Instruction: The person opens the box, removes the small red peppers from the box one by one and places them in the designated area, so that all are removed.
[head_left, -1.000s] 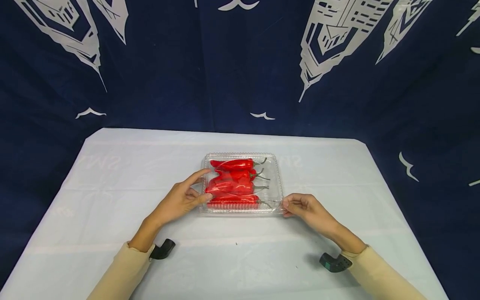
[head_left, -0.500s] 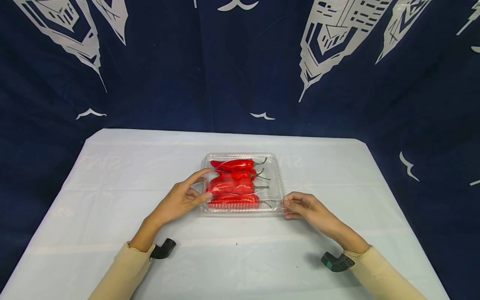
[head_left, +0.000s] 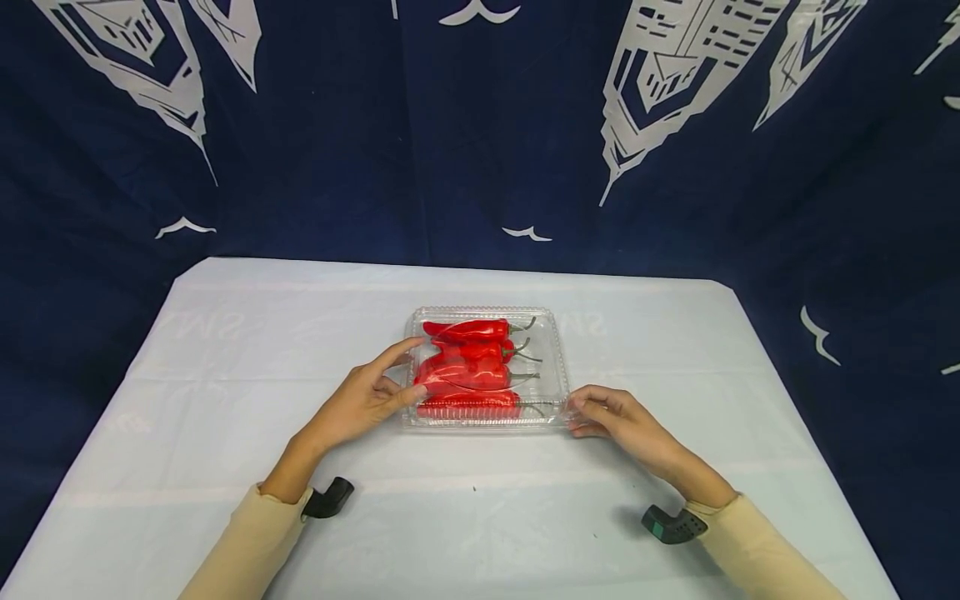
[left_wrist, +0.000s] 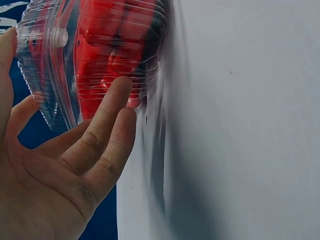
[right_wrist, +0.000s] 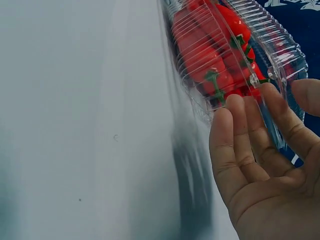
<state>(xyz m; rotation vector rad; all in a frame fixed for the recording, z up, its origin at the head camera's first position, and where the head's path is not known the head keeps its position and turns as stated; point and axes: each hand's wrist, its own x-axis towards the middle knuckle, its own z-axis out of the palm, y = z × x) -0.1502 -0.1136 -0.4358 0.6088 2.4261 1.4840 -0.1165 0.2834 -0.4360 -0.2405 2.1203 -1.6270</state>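
A clear plastic clamshell container (head_left: pixel 551 342) lies on the white-covered table, with several red chili peppers (head_left: pixel 468 373) inside, green stems toward the right. My left hand (head_left: pixel 360 404) holds its left side, thumb toward the front and index finger farther back. In the left wrist view, two fingers (left_wrist: pixel 107 117) lie against the ribbed side wall. At the front right corner, my right hand (head_left: pixel 618 425) pinches the rim between thumb and fingers. The right wrist view shows the lid (right_wrist: pixel 280 50) above the base and fingertips (right_wrist: pixel 233 102) right at the edge.
The white tablecloth (head_left: pixel 465 517) spreads around the container. A dark blue printed cloth (head_left: pixel 450 167) hangs behind the table's far edge. Black wrist cameras (head_left: pixel 328 498) sit at both beige sleeves.
Both hands and the container keep nearly the same place. Only a very slight shift of the whole head view shows.
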